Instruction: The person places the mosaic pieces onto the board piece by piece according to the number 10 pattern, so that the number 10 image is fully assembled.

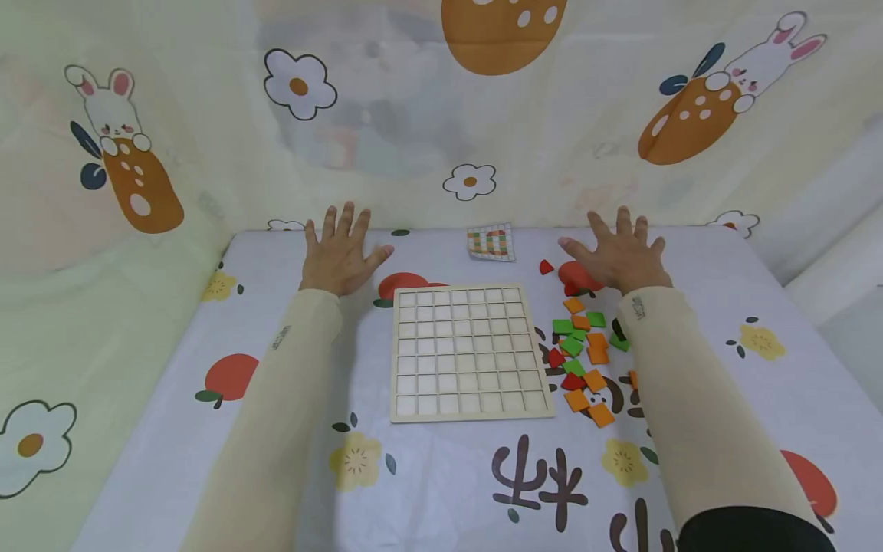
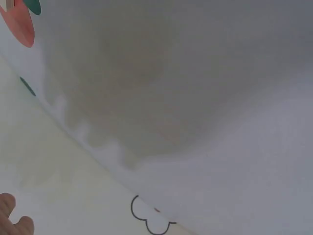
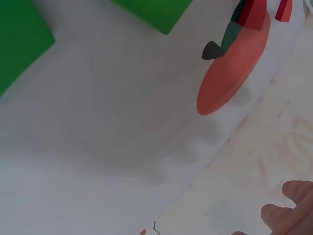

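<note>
My left hand (image 1: pixel 338 257) is spread with straight fingers above the far left of the table, and it holds nothing. My right hand (image 1: pixel 616 253), fingers also spread, is over the far right side, just beyond a scatter of small orange, green and red pieces. Between the forearms lies a pale wooden grid board (image 1: pixel 471 353) with square cells, none holding a coloured piece. A red piece (image 1: pixel 546 267) lies left of the right hand. Below the right wrist are green pieces (image 1: pixel 596 319) and orange pieces (image 1: pixel 597 340). The right wrist view shows a green piece (image 3: pixel 156 12) close up.
A small printed pattern card (image 1: pixel 490 242) with a coloured grid lies at the table's back, beyond the board. The white tablecloth (image 1: pixel 428 483) carries fruit and flower prints. A cream curtain (image 1: pixel 386 138) with rabbits and flowers hangs behind and along the left.
</note>
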